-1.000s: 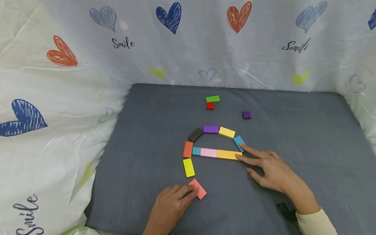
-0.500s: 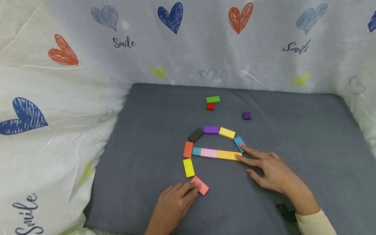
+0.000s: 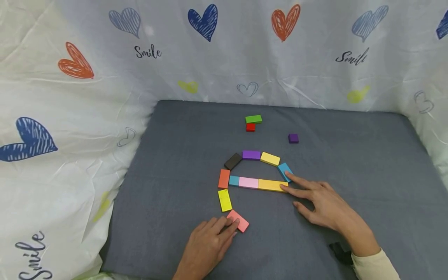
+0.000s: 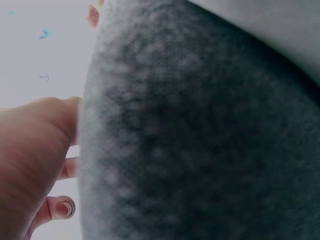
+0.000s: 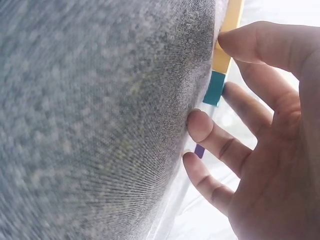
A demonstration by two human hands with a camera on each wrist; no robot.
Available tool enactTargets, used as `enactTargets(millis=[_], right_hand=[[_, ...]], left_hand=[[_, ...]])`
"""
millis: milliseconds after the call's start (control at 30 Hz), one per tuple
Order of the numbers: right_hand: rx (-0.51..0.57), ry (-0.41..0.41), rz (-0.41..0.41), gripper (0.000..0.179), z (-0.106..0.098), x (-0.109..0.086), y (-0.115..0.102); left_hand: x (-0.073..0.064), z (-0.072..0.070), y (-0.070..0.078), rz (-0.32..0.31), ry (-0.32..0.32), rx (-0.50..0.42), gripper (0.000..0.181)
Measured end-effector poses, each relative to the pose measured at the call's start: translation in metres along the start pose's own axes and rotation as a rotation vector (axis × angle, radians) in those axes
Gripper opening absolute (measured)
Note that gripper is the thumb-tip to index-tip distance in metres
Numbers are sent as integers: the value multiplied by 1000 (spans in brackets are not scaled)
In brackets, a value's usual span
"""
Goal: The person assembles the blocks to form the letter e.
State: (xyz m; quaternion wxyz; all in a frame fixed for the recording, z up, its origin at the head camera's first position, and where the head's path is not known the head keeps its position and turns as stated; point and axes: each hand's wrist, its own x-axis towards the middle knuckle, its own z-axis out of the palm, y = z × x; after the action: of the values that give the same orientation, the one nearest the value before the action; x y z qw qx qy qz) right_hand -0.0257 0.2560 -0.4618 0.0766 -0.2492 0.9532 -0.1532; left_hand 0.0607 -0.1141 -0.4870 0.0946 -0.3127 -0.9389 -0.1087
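My left hand (image 3: pixel 207 245) pinches a salmon-pink block (image 3: pixel 240 223) lying flat on the cloth, its fingertips over the block's left end. That block's upper corner meets the lower end of a bright yellow block (image 3: pixel 225 200). My right hand (image 3: pixel 323 204) is spread, one fingertip on a blue block (image 3: pixel 284 170) and another on the right end of a long orange-yellow block (image 3: pixel 267 184). Beside the latter lie a light pink block (image 3: pixel 248 182) and a small teal block (image 3: pixel 234 181). An orange block (image 3: pixel 224 179), a dark block (image 3: pixel 233 160), a purple block (image 3: pixel 251 155) and a pale yellow block (image 3: pixel 270 158) form an arch.
Farther back on the grey cloth (image 3: pixel 168 175) lie a green block (image 3: pixel 253 119), a red block (image 3: pixel 250 127) and a dark purple block (image 3: pixel 293 138). A black object (image 3: pixel 340 252) shows beside the right wrist. A white sheet printed with hearts surrounds the surface.
The left hand has slid the salmon-pink block slightly up and right, turning it, until its corner meets the bright yellow block. Over the last half second it holds still. The right hand stays put.
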Motion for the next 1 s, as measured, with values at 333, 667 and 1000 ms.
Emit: enactTargets(millis=[333, 667, 1000], right_hand=[[1, 7, -7, 66, 2, 0, 2], [8, 4, -8, 66, 2, 1, 4], [5, -17, 8, 66, 1, 1, 4]], left_hand=[[-1, 1, 1, -5, -5, -9, 45], [-1, 2, 2, -11, 21, -12, 47], [0, 2, 2, -6, 23, -9, 50]])
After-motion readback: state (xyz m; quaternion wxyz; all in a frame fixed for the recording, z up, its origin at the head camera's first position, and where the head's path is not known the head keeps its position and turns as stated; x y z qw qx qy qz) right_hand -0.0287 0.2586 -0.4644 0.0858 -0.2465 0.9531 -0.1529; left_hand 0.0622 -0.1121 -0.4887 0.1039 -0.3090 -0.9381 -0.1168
